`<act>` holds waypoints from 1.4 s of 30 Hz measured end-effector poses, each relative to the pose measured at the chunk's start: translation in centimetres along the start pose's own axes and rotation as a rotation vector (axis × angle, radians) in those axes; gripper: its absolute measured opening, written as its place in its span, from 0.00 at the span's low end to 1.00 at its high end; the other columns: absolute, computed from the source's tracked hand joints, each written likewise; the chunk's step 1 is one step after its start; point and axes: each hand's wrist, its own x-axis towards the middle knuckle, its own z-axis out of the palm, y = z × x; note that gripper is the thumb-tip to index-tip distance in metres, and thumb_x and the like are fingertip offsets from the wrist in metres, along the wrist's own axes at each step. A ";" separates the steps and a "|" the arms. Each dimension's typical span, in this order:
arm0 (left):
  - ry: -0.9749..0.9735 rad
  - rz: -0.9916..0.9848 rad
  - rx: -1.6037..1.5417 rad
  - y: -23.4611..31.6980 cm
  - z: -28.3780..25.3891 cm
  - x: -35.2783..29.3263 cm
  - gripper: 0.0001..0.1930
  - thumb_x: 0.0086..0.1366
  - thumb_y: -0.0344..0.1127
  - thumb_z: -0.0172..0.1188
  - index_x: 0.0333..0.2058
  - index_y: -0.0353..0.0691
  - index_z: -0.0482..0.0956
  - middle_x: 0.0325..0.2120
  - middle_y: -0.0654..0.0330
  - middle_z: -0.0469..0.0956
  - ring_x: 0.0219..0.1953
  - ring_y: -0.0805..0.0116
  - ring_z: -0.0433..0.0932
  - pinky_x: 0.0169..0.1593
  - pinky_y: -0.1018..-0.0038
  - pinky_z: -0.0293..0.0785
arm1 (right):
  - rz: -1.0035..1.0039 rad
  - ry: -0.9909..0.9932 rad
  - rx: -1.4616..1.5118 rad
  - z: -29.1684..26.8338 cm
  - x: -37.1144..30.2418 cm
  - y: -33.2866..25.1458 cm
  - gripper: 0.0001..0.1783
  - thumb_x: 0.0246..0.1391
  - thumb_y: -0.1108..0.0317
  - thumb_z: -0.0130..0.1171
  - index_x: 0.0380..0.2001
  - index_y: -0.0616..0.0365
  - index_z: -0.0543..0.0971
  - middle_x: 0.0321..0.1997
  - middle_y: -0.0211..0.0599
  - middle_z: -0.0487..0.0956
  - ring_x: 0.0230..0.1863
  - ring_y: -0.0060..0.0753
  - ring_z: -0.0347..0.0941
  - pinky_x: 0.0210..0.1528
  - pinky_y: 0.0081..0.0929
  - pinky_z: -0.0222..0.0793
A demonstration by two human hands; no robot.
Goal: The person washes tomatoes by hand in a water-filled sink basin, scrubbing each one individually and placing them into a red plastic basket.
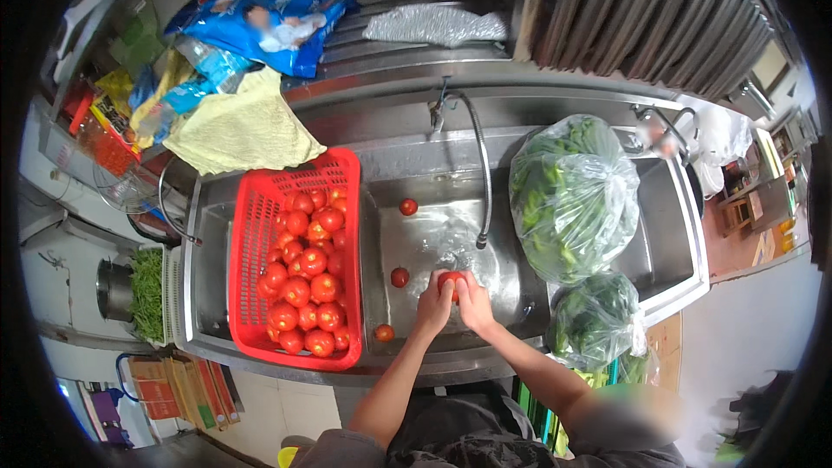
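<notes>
Over the middle basin of a steel sink (400, 243), my left hand (434, 302) and my right hand (473, 302) are closed together around a red tomato (448, 281). Water runs from a flexible faucet (482, 182) just beyond my hands and splashes on the basin floor. Three loose tomatoes lie in the same basin: one far back (408, 206), one beside my left hand (399, 277), one near the front left (384, 332). To the left, a red plastic basket (247, 269) sits over the left basin, holding many tomatoes.
At the right, a large clear bag of green vegetables (572, 199) and a smaller one (596, 319) rest on the sink. A yellow cloth (247, 128) and a blue package (260, 24) lie at the back left. Green beans fill a white crate (169, 295) at far left.
</notes>
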 end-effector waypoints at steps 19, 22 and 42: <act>0.066 0.135 0.146 15.9 -7.3 -0.7 0.20 0.68 0.51 0.45 0.46 0.43 0.73 0.35 0.48 0.80 0.39 0.47 0.81 0.42 0.60 0.74 | -0.080 -0.081 -0.004 -4.6 2.5 -12.6 0.20 0.62 0.55 0.39 0.36 0.59 0.75 0.24 0.55 0.77 0.29 0.61 0.77 0.32 0.45 0.71; 0.242 0.737 -0.080 15.1 -9.3 -5.4 0.19 0.70 0.50 0.43 0.44 0.41 0.73 0.33 0.47 0.80 0.38 0.47 0.80 0.42 0.58 0.74 | -0.532 0.221 0.008 -4.4 -3.6 -17.0 0.19 0.64 0.60 0.36 0.34 0.60 0.74 0.24 0.56 0.77 0.28 0.62 0.76 0.31 0.47 0.69; 0.091 0.138 0.408 7.4 -26.3 -1.8 0.20 0.67 0.54 0.47 0.45 0.45 0.71 0.29 0.40 0.80 0.35 0.35 0.78 0.41 0.45 0.72 | 0.064 0.007 -0.075 15.4 -1.2 -19.2 0.25 0.66 0.56 0.35 0.37 0.66 0.76 0.39 0.66 0.77 0.47 0.66 0.72 0.48 0.52 0.67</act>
